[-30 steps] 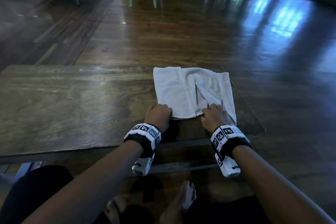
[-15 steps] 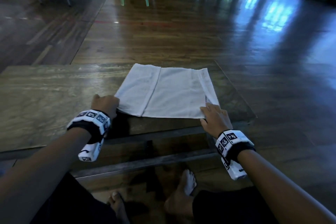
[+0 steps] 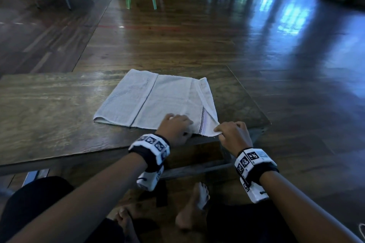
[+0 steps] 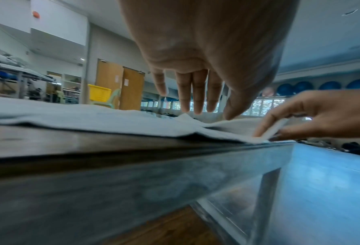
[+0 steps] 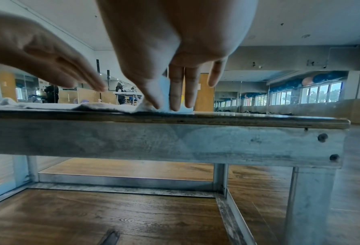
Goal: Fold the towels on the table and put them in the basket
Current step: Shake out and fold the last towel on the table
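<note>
- Towel (image 3: 158,100) lies flat, partly folded, at the desk's (image 3: 49,120) near right corner, its near edge along the desk's front edge.
- My right hand (image 3: 233,134) pinches the towel's near right corner, lifted slightly; my left hand (image 3: 174,129), fingers spread and relaxed, rests on the near edge beside it.
- Risk, as I judge it: carrying one corner alone could skew the fold, or drag the towel off the front edge if my left hand presses too lightly.
- Writing: none legible; the wristbands (image 3: 151,147) bear only black-and-white square markers.
</note>
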Available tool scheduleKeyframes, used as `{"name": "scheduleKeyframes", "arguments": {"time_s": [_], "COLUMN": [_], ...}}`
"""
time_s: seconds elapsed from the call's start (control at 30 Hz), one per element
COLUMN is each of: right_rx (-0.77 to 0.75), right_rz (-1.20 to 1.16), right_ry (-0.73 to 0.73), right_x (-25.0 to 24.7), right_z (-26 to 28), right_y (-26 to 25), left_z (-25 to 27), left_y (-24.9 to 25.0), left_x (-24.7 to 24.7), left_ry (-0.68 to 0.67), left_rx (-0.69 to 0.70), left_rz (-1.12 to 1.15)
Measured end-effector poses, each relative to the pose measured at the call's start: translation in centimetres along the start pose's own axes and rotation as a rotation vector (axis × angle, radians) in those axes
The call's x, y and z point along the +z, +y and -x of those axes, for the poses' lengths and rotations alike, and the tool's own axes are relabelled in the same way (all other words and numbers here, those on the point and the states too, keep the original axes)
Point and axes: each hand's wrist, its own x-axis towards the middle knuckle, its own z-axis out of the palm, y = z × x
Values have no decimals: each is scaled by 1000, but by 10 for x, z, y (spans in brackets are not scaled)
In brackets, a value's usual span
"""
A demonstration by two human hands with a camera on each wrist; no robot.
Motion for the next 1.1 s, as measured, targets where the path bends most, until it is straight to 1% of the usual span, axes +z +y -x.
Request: {"name": "scheduleKeyframes", "arguments": {"time_s": [0.07,0.17,0.33,0.47,0.53,0.6,0.7,0.77,0.83,0.9,0.93,1.03,1.1], "right_rx": [-26,-54,-56,-39,-36,-28,6,13,19,39,45,36,1], "right_rz": [-1,5,-51,-140,-200,-252,-326,-431,-577,-716,-748,-709,-600], "right_ry": [19,21,11,9,-4,-42,-73,-80,-105,-163,-185,-203,-214], "right_x": [-2,-2,-3,-8,-13,-15,-16,-19,-26,-31,-33,-37,-38], "right_z": [8,19,31,31,29,25,18,13,10,7,6,1,0], "right_y": [-1,-1,-4,-13,-20,-25,-34,-43,-54,-65,-70,-83,-91], "left_z": [-11,-16,-8,1,8,18,34,45,54,62,65,72,77], "left_y": [16,22,8,0,-3,-4,-8,-13,-22,-29,-32,-31,-26], "left_x": [13,32,44,35,27,16,0,-7,-10,-13,-13,-20,-28], "left_ry": [-9,-8,99,120,153,165,131,141,145,108,90,102,198], "left_rx": [30,19,-10,15,22,-18,-73,-106,-176,-245,-262,-255,-211], "left_rz": [-2,38,49,138,216,343,465,515,549,555,554,597,644]}}
